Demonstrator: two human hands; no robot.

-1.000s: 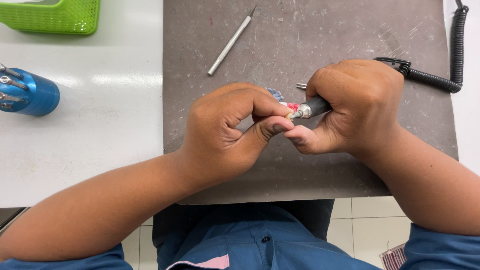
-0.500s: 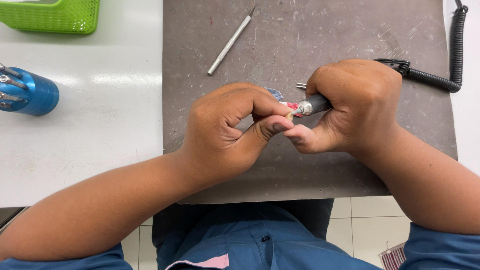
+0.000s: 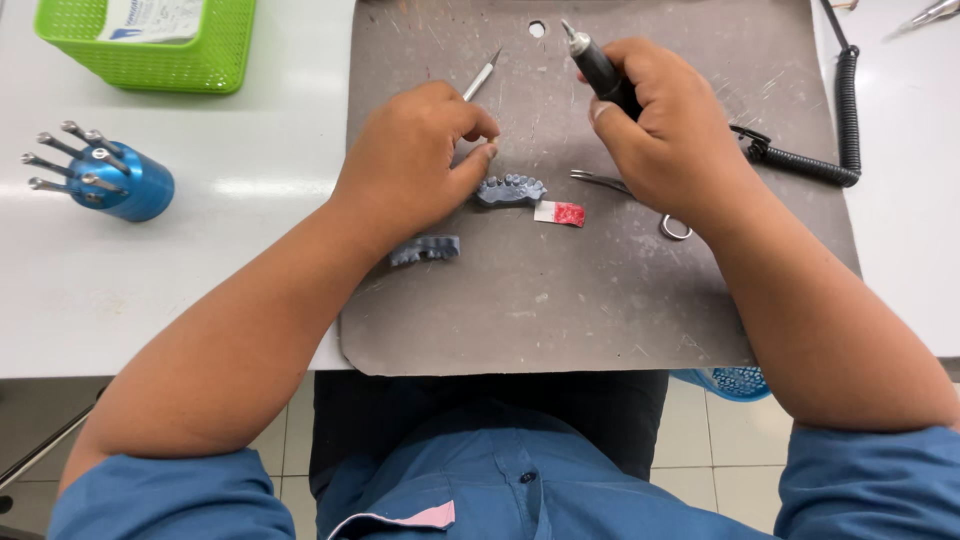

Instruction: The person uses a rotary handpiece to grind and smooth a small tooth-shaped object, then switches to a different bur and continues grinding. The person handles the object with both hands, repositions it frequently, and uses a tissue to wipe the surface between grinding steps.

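On the grey mat (image 3: pixel 560 300) at the bench's near edge, the right hand (image 3: pixel 665 135) clenches a rotary tool (image 3: pixel 600 70) while the left hand (image 3: pixel 415 165), loosely curled and empty, touches a grey tooth model (image 3: pixel 510 189), which could skid if nudged.

A dental lab bench; grey tooth casts (image 3: pixel 510 189), a rotary handpiece (image 3: pixel 603 72), a bur stand (image 3: pixel 110 177).

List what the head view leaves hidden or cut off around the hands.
- Left hand: whether the fingertips pinch anything; the knuckles hide it.
- Rotary handpiece: lower body hidden inside the right hand.
- Tweezers: partly under the right hand.
- Green basket: cut off by the top edge.
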